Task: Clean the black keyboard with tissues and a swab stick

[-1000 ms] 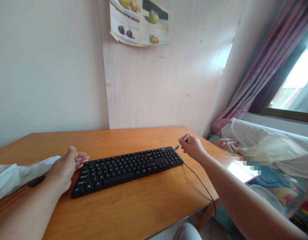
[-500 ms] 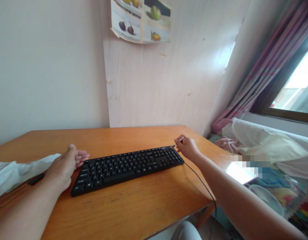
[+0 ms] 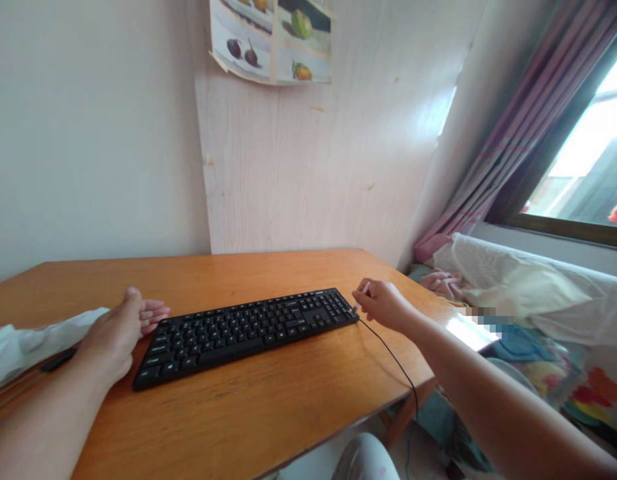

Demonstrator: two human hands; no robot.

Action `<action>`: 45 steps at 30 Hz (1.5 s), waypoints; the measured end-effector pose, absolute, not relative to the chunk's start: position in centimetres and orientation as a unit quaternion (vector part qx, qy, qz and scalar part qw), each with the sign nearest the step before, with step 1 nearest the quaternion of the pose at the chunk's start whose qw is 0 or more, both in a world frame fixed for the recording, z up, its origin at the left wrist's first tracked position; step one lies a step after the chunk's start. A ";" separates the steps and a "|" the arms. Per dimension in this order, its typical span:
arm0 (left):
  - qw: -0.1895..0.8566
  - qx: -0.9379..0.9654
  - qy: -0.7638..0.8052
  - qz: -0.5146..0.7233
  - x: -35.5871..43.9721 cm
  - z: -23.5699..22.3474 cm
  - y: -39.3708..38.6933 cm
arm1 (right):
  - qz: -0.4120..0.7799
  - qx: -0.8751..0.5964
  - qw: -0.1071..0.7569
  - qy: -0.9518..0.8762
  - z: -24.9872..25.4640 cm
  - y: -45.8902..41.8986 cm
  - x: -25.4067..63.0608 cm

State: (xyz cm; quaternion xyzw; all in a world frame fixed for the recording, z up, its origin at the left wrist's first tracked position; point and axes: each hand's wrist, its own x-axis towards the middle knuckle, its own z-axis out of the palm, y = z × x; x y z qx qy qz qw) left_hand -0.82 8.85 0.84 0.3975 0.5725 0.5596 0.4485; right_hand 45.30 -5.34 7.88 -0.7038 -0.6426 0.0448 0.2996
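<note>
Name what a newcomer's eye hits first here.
Likely the long black keyboard, lying aslant on the orange-brown wooden table. Next, the bare right hand pinching a slim white-handled tool at the keyboard's right end, then the sheet of painted fruit up on the pale wood-grain panel.

Left hand (image 3: 111,340) and left forearm (image 3: 55,407), lower left of frame, were bare; right hand (image 3: 385,305) and right forearm (image 3: 488,393), toward lower right, likewise. Rounded knee (image 3: 365,460), bottom edge, was covered in pale greyish-white cloth.
</note>
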 end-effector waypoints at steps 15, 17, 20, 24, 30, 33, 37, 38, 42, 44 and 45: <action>0.442 0.400 0.572 0.563 -1.1 0.4 9.2 | 0.051 -0.669 0.418 -0.612 6.5 -1.1 43.7; 0.443 0.402 0.571 0.563 -1.1 0.4 9.2 | 0.058 -0.666 0.429 -0.607 6.0 -0.3 43.5; 0.438 0.402 0.571 0.566 -1.0 0.4 9.0 | 0.062 -0.671 0.426 -0.603 5.5 0.3 43.4; 0.438 0.401 0.570 0.568 -0.9 0.5 8.9 | 0.039 -0.684 0.394 -0.612 5.5 0.1 43.8; 0.441 0.402 0.567 0.568 -1.1 0.3 9.1 | 0.018 -0.677 0.351 -0.647 6.2 -1.6 44.1; 0.446 0.397 0.567 0.568 -1.1 0.3 9.1 | 0.003 -0.677 0.324 -0.661 6.5 -2.7 44.2; 0.445 0.400 0.566 0.567 -1.0 0.5 9.1 | 0.003 -0.680 0.283 -0.677 7.3 -4.2 44.4; 0.445 0.400 0.567 0.566 -1.0 0.5 9.1 | 0.002 -0.680 0.272 -0.680 7.6 -4.5 44.4; 0.440 0.402 0.571 0.565 -1.1 0.4 9.2 | 0.002 -0.681 0.259 -0.685 9.0 -5.4 44.4; 0.438 0.405 0.569 0.567 -1.1 0.3 9.3 | 0.016 -0.678 0.288 -0.676 9.3 -5.3 44.2; 0.436 0.406 0.568 0.567 -1.1 0.3 9.3 | 0.025 -0.675 0.308 -0.671 9.3 -5.1 43.9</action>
